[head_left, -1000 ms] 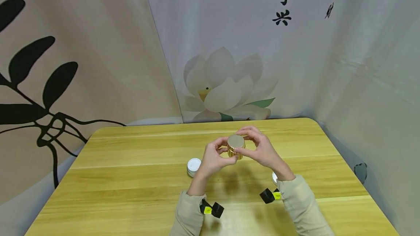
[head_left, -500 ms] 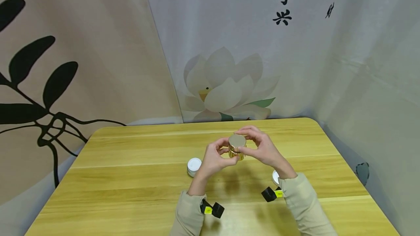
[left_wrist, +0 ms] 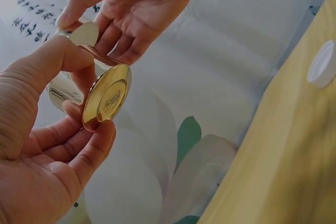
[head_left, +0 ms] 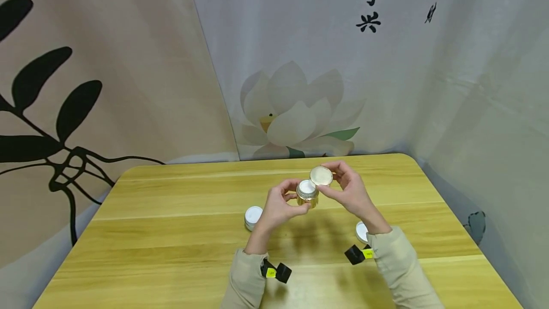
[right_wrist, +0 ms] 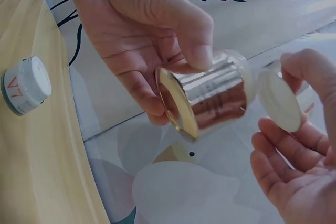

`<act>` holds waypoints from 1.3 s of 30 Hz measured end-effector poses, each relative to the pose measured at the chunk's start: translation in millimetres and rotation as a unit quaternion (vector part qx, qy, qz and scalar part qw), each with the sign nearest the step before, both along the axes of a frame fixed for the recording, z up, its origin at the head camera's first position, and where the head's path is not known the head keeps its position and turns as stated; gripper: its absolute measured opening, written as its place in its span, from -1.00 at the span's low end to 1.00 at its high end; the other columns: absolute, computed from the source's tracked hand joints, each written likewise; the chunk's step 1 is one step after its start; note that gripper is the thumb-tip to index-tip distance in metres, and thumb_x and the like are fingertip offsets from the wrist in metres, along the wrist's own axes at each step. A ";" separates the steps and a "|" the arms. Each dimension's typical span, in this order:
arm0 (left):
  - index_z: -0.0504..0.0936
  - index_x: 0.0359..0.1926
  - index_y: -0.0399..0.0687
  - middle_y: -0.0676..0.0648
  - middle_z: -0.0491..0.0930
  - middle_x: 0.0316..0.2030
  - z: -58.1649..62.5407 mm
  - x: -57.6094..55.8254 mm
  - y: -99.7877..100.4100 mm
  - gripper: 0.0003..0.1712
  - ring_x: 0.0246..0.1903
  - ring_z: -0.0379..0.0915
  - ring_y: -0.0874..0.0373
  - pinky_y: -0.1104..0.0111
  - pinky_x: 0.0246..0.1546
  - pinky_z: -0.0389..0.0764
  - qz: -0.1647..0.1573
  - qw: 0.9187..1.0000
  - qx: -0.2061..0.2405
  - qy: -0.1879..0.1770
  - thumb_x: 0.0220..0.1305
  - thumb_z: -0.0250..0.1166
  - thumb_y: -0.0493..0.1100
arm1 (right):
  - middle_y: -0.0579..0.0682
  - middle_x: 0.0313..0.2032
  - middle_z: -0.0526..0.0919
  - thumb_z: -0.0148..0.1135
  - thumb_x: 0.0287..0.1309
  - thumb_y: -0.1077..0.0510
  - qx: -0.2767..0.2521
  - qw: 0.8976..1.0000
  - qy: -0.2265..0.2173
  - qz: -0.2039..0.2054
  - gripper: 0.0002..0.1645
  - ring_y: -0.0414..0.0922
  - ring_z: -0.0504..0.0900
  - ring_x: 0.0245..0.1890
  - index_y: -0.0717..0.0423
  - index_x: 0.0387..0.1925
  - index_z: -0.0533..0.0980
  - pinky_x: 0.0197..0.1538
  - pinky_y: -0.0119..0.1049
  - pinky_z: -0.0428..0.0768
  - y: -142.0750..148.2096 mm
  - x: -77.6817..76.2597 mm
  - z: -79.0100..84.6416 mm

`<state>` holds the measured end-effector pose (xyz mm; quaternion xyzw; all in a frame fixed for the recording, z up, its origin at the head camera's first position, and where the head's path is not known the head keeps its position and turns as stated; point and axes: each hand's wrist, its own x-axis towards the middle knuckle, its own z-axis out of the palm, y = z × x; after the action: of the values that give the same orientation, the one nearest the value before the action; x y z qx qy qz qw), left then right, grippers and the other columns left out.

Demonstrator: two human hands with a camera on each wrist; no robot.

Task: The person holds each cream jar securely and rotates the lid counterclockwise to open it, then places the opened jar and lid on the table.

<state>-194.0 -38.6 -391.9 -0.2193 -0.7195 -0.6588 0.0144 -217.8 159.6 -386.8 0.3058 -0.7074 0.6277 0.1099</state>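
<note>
A shiny gold cosmetic jar (head_left: 307, 198) is held above the table by my left hand (head_left: 280, 204), thumb and fingers around its side. Its top is off, showing a white surface at the mouth. My right hand (head_left: 349, 194) pinches the round gold lid (head_left: 321, 176) by its edge, tilted so the pale inside faces the head camera, just beside the jar's rim. In the left wrist view the jar's gold base (left_wrist: 107, 98) faces the camera. The right wrist view shows the jar's mirrored side (right_wrist: 215, 95) and the lid's whitish inside (right_wrist: 279, 100).
A small jar with a white top (head_left: 253, 216) stands on the wooden table (head_left: 180, 242), left of my left forearm. A white lid (head_left: 361, 231) lies by my right wrist, partly hidden by the sleeve. Printed curtains (head_left: 300, 37) hang behind the table.
The gold lid has come off the jar. My right hand has moved it slightly up and to the right and tipped it; the left hand with the jar has hardly moved.
</note>
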 end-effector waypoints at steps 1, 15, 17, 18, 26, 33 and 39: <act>0.50 -0.05 -0.47 -0.28 0.53 -0.17 -0.2 -0.3 -0.5 -0.51 -0.17 0.42 0.11 0.22 -0.06 0.53 0.003 1.000 -0.001 0.000 -0.11 0.35 -0.47 | -0.05 -0.14 0.54 0.24 -0.08 0.57 -0.006 1.000 0.000 -0.003 -0.51 -0.25 0.51 -0.17 0.49 -0.03 0.36 -0.10 -0.44 0.48 1.3 0.1 -1.2; 0.50 -0.07 -0.47 -0.31 0.53 -0.18 -4.2 -2.8 -6.5 -0.52 -0.15 0.43 -0.04 0.16 -0.06 0.53 0.034 0.999 -0.022 -0.012 -0.12 0.35 -0.49 | 0.09 -0.08 0.52 0.27 -0.10 0.56 -0.003 1.000 -0.004 -0.022 -0.53 -0.24 0.51 -0.13 0.48 -0.09 0.34 -0.14 -0.47 0.48 24.1 7.9 -21.5; 0.50 -0.08 -0.47 -0.30 0.53 -0.18 -4.1 -3.1 -7.4 -0.52 -0.16 0.42 0.00 0.16 -0.06 0.53 0.038 0.999 -0.025 -0.013 -0.13 0.34 -0.50 | 0.12 -0.12 0.51 0.28 -0.11 0.56 0.006 0.999 -0.012 -0.033 -0.53 -0.24 0.51 -0.18 0.46 -0.09 0.35 -0.18 -0.47 0.48 27.0 8.7 -24.1; 0.50 -0.08 -0.47 -0.30 0.53 -0.18 -4.8 -3.6 -7.9 -0.52 -0.17 0.42 0.02 0.15 -0.06 0.53 0.040 0.999 -0.025 -0.014 -0.13 0.35 -0.50 | 0.13 -0.14 0.50 0.28 -0.11 0.56 0.011 0.999 -0.015 -0.039 -0.53 -0.25 0.50 -0.19 0.45 -0.09 0.36 -0.20 -0.47 0.48 28.3 9.2 -25.3; 0.51 -0.08 -0.40 -0.24 0.54 -0.18 -32.8 -17.2 -11.4 -0.50 -0.16 0.43 0.00 0.16 -0.10 0.56 0.056 0.998 -0.030 -0.004 -0.17 0.39 -0.49 | 0.19 -0.22 0.52 0.35 -0.11 0.49 0.067 0.994 -0.019 -0.085 -0.53 -0.25 0.47 -0.30 0.38 -0.08 0.43 -0.19 -0.51 0.49 37.1 10.3 -36.5; 0.53 -0.08 -0.32 -0.17 0.55 -0.18 -48.2 -24.5 -12.9 -0.50 -0.17 0.44 0.08 0.23 -0.11 0.56 0.064 0.998 -0.027 -0.004 -0.16 0.41 -0.44 | 0.14 -0.20 0.56 0.39 -0.12 0.43 0.147 0.981 -0.014 -0.129 -0.51 -0.27 0.47 -0.21 0.31 -0.05 0.50 -0.12 -0.38 0.53 33.9 22.1 -27.9; 0.51 -0.09 -0.41 -0.25 0.54 -0.19 -26.4 -12.6 -11.9 -0.52 -0.15 0.43 -0.01 0.10 -0.08 0.53 0.060 0.998 -0.027 -0.014 -0.15 0.38 -0.49 | 0.07 -0.24 0.52 0.40 -0.10 0.38 0.160 0.979 -0.032 -0.122 -0.53 -0.25 0.49 -0.24 0.29 -0.06 0.52 -0.17 -0.27 0.59 32.0 29.5 -22.1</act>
<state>-206.6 -50.5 -418.3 -0.1669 -0.7490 -0.6401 0.0384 -188.4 191.5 -408.9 0.2104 -0.8340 0.4975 0.1131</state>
